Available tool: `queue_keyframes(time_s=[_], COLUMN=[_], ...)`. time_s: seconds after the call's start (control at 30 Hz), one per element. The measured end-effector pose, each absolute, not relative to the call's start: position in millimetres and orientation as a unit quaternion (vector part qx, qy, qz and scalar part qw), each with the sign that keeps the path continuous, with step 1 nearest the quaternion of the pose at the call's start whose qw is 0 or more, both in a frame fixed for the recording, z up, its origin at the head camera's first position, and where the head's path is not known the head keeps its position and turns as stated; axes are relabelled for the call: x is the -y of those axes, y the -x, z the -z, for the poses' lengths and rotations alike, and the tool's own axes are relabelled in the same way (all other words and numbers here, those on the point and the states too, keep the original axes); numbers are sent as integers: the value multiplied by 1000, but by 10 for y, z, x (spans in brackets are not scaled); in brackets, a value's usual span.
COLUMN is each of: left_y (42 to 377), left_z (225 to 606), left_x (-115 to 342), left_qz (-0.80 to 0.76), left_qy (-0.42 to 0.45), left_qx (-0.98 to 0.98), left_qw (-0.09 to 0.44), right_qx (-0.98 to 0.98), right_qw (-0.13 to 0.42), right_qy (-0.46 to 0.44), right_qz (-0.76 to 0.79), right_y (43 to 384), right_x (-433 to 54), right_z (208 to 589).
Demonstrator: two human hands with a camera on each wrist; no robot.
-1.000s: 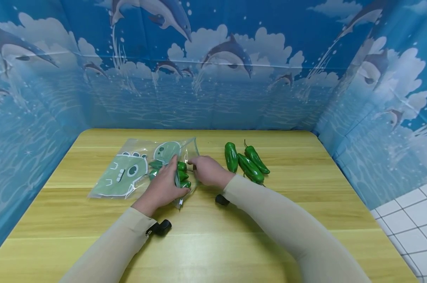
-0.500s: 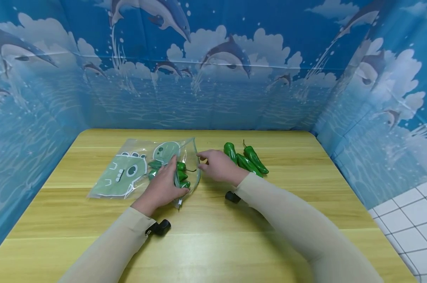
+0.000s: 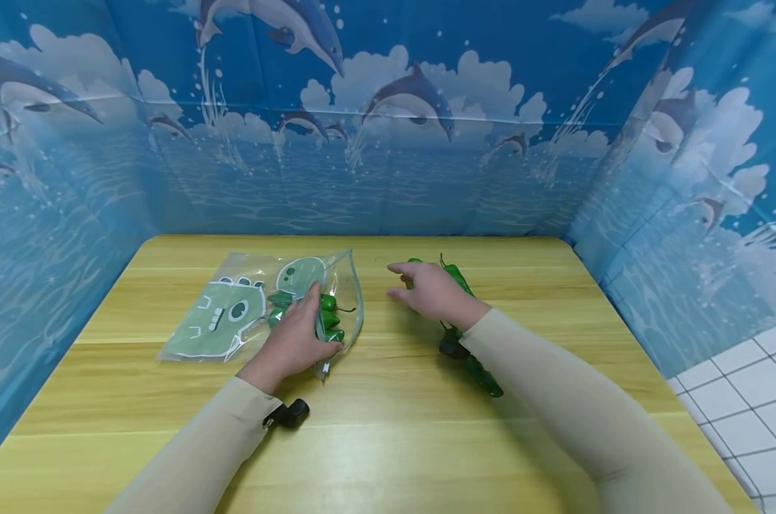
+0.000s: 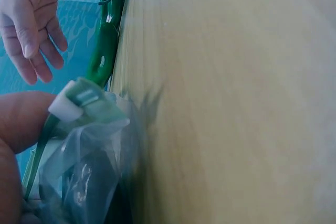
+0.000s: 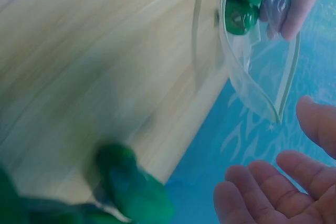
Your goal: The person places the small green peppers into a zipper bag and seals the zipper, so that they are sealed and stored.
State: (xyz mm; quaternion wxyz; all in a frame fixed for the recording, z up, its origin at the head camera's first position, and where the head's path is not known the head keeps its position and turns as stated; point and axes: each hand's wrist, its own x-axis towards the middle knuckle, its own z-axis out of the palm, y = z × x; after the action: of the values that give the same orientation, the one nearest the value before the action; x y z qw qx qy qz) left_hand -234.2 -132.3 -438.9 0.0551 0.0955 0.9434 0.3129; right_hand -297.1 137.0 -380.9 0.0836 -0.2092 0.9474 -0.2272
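A clear zip bag [image 3: 236, 310] with green cartoon prints lies at the left of the table, its mouth facing right. Several green chili peppers [image 3: 330, 318] are inside it, one stem pointing at the mouth. My left hand [image 3: 295, 337] holds the upper layer at the mouth; its thumb [image 4: 23, 121] shows beside the white zip end [image 4: 65, 106]. Over the loose peppers on the right, my right hand [image 3: 437, 291] hovers with fingers spread and holds nothing, as its palm [image 5: 294, 203] shows. It partly hides one loose pepper [image 3: 456, 277]; another pepper [image 3: 484, 376] lies beside the sleeve.
The wooden table [image 3: 362, 442] ends at a blue dolphin curtain [image 3: 388, 185] behind and at both sides. White floor tiles [image 3: 754, 407] show at the right. A black wrist camera [image 3: 288, 414] sits on the left cuff.
My right hand has moved right, from the bag's mouth to above the loose peppers. A pepper has come into view beside the right sleeve. The left hand and the bag stay in place.
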Motion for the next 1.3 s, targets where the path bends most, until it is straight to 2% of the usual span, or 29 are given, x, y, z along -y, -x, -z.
queue_keyframes(time_s=[0.33,0.7,1.3], left_y=[2329,2336,2328], left_z=[4385,4395,4385], left_x=[1320,1327,1332], left_qz=[-313,-310,-311], left_qy=[-93,-97,-100], left_qx=[-943,-944,-943], left_qw=[59,55,58], right_qx=[-951,-956,-963], right_qw=[71,82,95], right_qy=[193,149,139], right_qz=[232,239,212], right_y=[3001,3088,3214], right_x=[-1736,-2131,-2496], right_z=[3828,3882,4158])
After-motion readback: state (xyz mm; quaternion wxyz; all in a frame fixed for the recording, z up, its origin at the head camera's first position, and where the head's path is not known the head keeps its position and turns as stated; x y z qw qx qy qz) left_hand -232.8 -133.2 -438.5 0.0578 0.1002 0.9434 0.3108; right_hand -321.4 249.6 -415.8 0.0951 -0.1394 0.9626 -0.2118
